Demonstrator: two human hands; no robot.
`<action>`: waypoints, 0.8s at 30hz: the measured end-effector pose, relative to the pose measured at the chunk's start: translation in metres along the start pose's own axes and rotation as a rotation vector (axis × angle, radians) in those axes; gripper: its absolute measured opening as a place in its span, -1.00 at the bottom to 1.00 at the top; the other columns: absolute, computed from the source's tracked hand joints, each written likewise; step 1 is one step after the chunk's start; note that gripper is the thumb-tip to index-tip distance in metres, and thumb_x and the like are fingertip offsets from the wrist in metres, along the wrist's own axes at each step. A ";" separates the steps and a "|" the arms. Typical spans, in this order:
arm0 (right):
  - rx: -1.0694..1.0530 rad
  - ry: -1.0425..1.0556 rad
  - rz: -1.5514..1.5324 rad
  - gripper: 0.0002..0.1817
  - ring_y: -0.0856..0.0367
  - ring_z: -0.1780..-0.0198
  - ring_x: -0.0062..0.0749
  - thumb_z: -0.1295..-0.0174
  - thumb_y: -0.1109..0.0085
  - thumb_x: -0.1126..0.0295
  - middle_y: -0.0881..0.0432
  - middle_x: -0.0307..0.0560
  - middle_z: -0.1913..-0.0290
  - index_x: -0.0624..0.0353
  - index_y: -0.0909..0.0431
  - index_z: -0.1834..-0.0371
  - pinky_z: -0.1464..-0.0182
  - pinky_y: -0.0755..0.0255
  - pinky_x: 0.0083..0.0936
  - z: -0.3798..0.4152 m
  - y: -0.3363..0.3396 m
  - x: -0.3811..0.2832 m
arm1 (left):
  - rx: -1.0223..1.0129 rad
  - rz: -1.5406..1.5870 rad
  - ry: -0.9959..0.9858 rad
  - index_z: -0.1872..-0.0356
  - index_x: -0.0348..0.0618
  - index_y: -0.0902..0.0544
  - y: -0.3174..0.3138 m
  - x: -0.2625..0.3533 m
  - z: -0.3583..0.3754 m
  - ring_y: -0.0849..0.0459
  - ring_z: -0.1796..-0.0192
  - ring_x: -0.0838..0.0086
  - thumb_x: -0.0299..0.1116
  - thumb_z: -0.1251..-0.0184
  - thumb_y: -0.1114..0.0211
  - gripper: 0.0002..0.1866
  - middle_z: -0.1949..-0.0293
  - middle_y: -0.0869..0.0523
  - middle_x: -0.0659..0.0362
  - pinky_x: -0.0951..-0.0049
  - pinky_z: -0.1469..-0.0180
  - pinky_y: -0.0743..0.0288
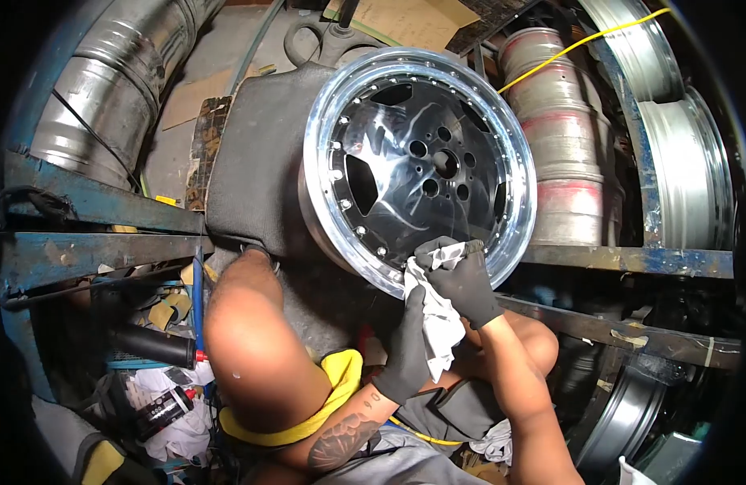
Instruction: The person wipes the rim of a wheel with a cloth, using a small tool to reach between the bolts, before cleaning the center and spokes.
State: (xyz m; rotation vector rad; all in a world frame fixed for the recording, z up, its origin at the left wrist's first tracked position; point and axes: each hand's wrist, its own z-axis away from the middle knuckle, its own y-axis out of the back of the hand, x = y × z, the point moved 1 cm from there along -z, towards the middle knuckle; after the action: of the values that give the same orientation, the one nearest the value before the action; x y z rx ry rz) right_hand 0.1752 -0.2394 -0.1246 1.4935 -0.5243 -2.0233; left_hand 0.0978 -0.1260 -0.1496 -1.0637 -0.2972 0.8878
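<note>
A car wheel rim (365,113) with a shiny black face and a polished silver lip leans, face up, against a dark padded seat (256,153). Small bolts ring its edge, and several holes surround the centre bore. Both my hands wear black gloves. My right hand (463,284) is closed on a white cloth (439,319) at the lower edge of the rim's face. Just below, my left hand (405,352) is closed on the same cloth, its thumb pointing up along it. The cloth's loose end hangs down between my hands. Fingertips of both hands are partly hidden.
Stacked rims (559,137) stand on the right, more silver rims (684,170) beyond a blue metal frame (648,260). Large metal barrels (102,105) are at upper left. A yellow cable (583,48) crosses the upper right. Bottles (159,347) and rags (179,432) lie at lower left.
</note>
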 end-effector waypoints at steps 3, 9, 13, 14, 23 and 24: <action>-0.138 0.183 0.051 -0.77 -0.76 0.24 -0.05 -0.06 -0.27 0.61 -0.78 0.03 0.26 0.25 -0.73 0.18 0.02 -0.60 -0.29 -0.011 0.010 -0.016 | -0.154 0.070 0.007 0.12 0.04 -0.56 0.009 -0.001 -0.005 -0.59 0.39 0.60 0.15 -0.72 0.08 -0.56 0.37 -0.59 0.30 0.54 0.38 -0.49; -0.240 0.321 0.069 -0.71 -0.75 0.21 -0.39 -0.10 -0.23 0.66 -0.79 -0.03 0.22 0.23 -0.74 0.11 0.09 -0.59 -0.47 -0.023 0.020 -0.001 | 0.042 -0.238 -0.020 -0.05 -0.04 -0.65 -0.007 0.000 0.003 -0.68 0.34 0.59 0.31 -0.63 0.06 -0.39 0.26 -0.73 0.27 0.56 0.39 -0.53; -0.061 0.106 -0.059 -0.74 -0.77 0.16 -0.43 -0.14 -0.27 0.60 -0.81 -0.09 0.18 0.23 -0.75 0.09 0.05 -0.60 -0.48 0.004 0.006 -0.002 | -0.245 0.037 0.120 0.05 -0.01 -0.63 0.019 -0.004 -0.007 -0.67 0.39 0.60 0.30 -0.63 0.04 -0.43 0.33 -0.70 0.29 0.57 0.44 -0.50; -0.014 0.078 -0.034 -0.75 -0.78 0.14 -0.41 -0.15 -0.28 0.59 -0.82 -0.09 0.16 0.22 -0.76 0.10 0.03 -0.61 -0.46 0.007 0.004 -0.003 | -0.169 -0.050 0.095 0.08 0.01 -0.61 0.015 -0.004 -0.005 -0.65 0.41 0.61 0.29 -0.64 0.04 -0.45 0.36 -0.68 0.29 0.58 0.45 -0.49; -0.058 0.020 -0.094 -0.74 -0.75 0.20 -0.44 -0.12 -0.26 0.65 -0.79 -0.10 0.21 0.24 -0.74 0.12 0.09 -0.59 -0.49 0.002 0.001 -0.002 | 0.003 -0.166 0.039 0.09 0.06 -0.60 -0.008 0.005 0.012 -0.61 0.46 0.67 0.24 -0.68 0.06 -0.50 0.38 -0.66 0.33 0.62 0.50 -0.44; -0.102 0.034 -0.100 -0.73 -0.76 0.19 -0.39 -0.10 -0.27 0.66 -0.79 -0.08 0.21 0.23 -0.74 0.12 0.09 -0.59 -0.48 -0.005 0.002 -0.004 | 0.019 -0.156 0.013 0.06 0.05 -0.62 -0.004 0.001 0.008 -0.61 0.47 0.68 0.25 -0.68 0.06 -0.49 0.37 -0.67 0.34 0.63 0.50 -0.44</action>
State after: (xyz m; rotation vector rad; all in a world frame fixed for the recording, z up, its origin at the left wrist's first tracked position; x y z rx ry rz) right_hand 0.1809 -0.2387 -0.1217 1.5168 -0.3339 -2.0637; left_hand 0.0956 -0.1213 -0.1428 -1.0140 -0.3557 0.7426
